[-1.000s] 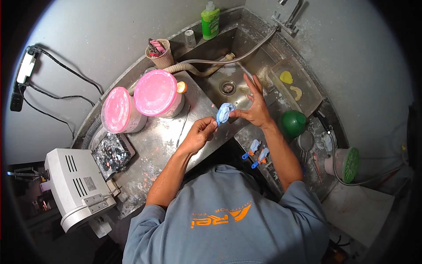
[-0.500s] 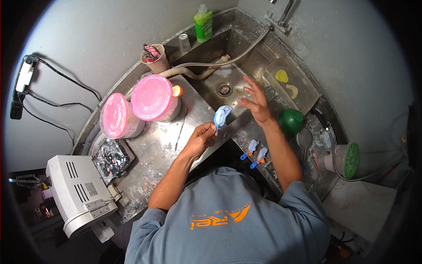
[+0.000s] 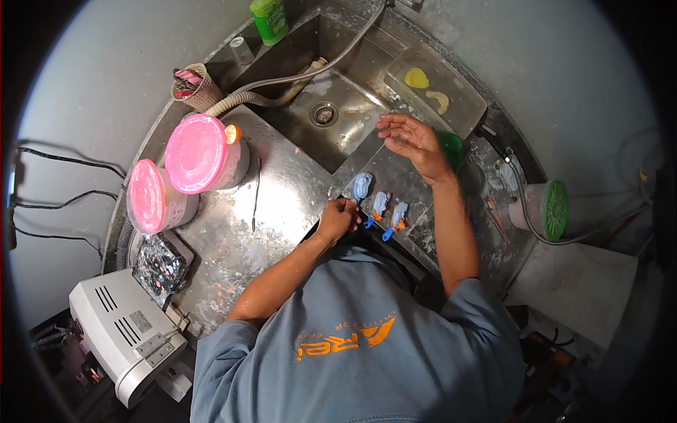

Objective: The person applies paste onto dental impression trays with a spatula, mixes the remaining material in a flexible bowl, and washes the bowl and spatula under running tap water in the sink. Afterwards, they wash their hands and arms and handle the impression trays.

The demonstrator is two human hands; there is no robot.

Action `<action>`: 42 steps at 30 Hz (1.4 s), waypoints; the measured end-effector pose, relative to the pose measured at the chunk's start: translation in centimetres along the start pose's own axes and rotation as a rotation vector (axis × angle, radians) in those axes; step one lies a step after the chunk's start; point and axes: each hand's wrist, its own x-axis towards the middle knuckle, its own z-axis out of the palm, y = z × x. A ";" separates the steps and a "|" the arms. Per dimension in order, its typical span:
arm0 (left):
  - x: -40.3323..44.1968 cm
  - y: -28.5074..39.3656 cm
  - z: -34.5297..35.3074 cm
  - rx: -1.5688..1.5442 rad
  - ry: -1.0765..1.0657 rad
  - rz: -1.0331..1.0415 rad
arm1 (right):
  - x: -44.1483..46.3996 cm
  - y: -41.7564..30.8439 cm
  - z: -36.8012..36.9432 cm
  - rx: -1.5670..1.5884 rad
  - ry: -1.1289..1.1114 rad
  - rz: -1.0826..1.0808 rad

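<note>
My left hand (image 3: 339, 219) pinches the handle end of a dental impression tray (image 3: 362, 185) filled with pale blue material. That tray is low at the front edge of the metal counter, beside two smaller blue-handled trays (image 3: 381, 205) (image 3: 399, 213) with similar blue material and orange parts. Whether it rests fully on the surface I cannot tell. My right hand (image 3: 416, 146) is raised over the counter right of the sink, fingers loosely apart and holding nothing. Just behind it is a green bowl (image 3: 451, 149), partly hidden by the hand.
The metal sink (image 3: 345, 134) with a hose (image 3: 282, 81) lies ahead. Two pink-lidded tubs (image 3: 196, 154) (image 3: 147, 197) and a thin dark tool (image 3: 257, 194) are on the left counter. A white machine (image 3: 127, 331) stands near left; a green-lidded tub (image 3: 556, 210) and clear tray (image 3: 462, 106) are right.
My left hand has lowered the blue-filled tray from in front of the sink to beside the two others. My right hand stays raised, its fingers less spread. The head view has shifted.
</note>
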 end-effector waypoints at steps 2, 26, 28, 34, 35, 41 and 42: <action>-0.5 0.3 -0.1 0.009 0.019 -0.059 | -0.8 0.0 -0.5 -0.015 -0.007 0.006; -0.6 -2.3 -0.8 0.175 -0.312 -0.144 | -0.2 1.0 -2.2 -0.067 0.359 -0.049; -0.6 -2.3 -0.3 0.051 -0.402 -0.121 | 0.8 1.1 -3.3 -0.014 0.403 0.015; -0.6 -3.0 0.9 -0.082 -0.368 0.027 | 1.9 -0.4 -3.4 0.028 0.390 0.012; -0.6 -3.3 0.9 -0.056 -0.363 0.047 | 1.9 -0.4 -3.4 0.046 0.388 0.002; -3.3 0.6 0.4 0.038 -0.405 0.161 | 3.6 -1.3 -4.4 -0.026 0.354 0.044; -4.1 2.1 0.1 0.078 -0.414 0.176 | 4.4 -1.7 -4.5 -0.046 0.365 0.028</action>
